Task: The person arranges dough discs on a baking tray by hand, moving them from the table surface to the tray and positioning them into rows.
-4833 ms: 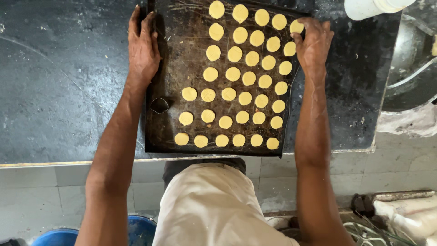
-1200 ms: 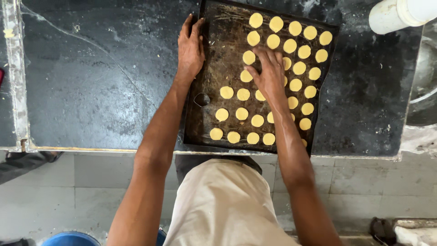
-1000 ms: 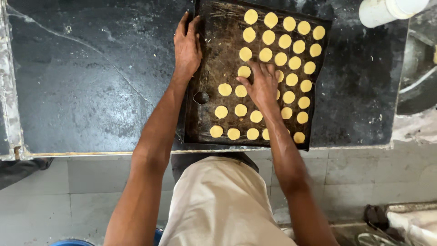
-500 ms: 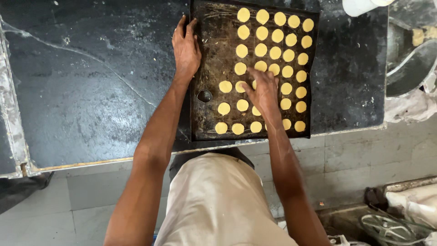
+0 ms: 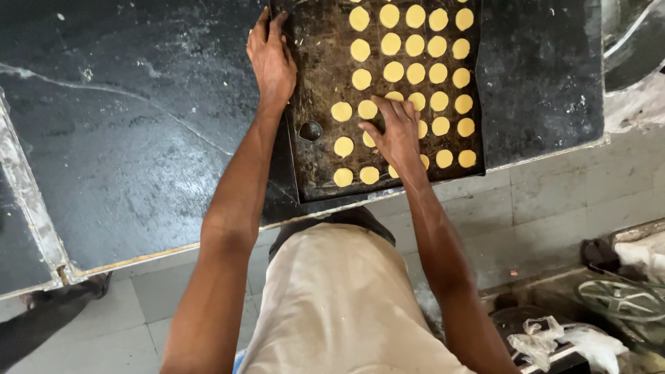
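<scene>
While the dark tray [image 5: 315, 166] lies on the black counter [image 5: 138, 138], rows of yellow dough discs [image 5: 415, 73] fill it, left hand [image 5: 271, 59] flat, fingers apart, on its left rim, right hand [image 5: 397, 131] open, pressing on discs near the front.

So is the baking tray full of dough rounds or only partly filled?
Partly filled. The dough rounds cover the right side of the baking tray; its left strip beside the left hand is bare.
</scene>
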